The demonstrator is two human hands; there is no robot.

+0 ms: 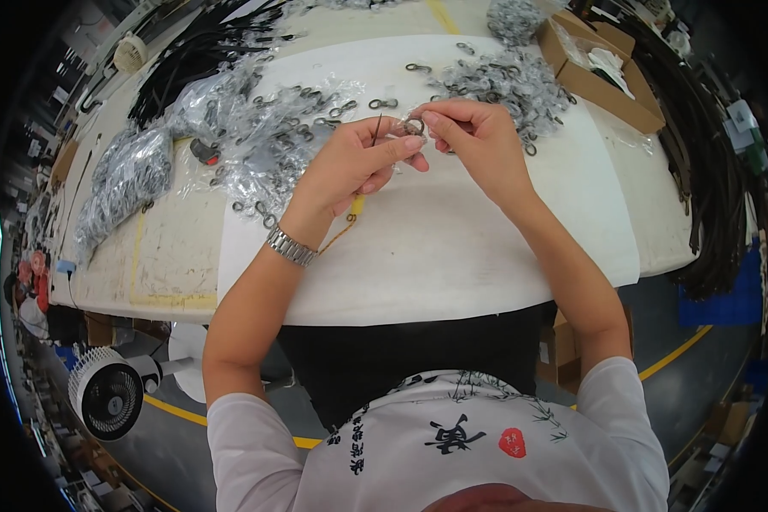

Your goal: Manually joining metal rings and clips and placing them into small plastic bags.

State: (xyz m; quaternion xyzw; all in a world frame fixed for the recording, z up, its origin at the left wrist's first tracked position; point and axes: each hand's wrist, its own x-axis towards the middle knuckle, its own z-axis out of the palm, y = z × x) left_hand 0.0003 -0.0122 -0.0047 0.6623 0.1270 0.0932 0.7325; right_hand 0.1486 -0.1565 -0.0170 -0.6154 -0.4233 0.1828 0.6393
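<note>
Above the middle of the white sheet my two hands meet. My left hand (369, 162), with a metal watch on its wrist, is closed on a small dark metal clasp with a round ring (415, 125). The same hand also holds a slim pointed tool (358, 205): its yellow handle shows below the palm and a dark spike stands up past the thumb. A yellowish cord hangs from the handle's end. My right hand (478, 141) pinches at the ring from the other side, thumb against forefinger. Fingers hide part of the clasp.
Loose metal clasps and clear plastic wrappers (273, 145) lie left of my hands, with another pile (508, 81) at right. Beyond are bulging plastic bags (132, 175), black straps (188, 51) and an open cardboard box (602, 72). A fan (111, 397) stands at lower left.
</note>
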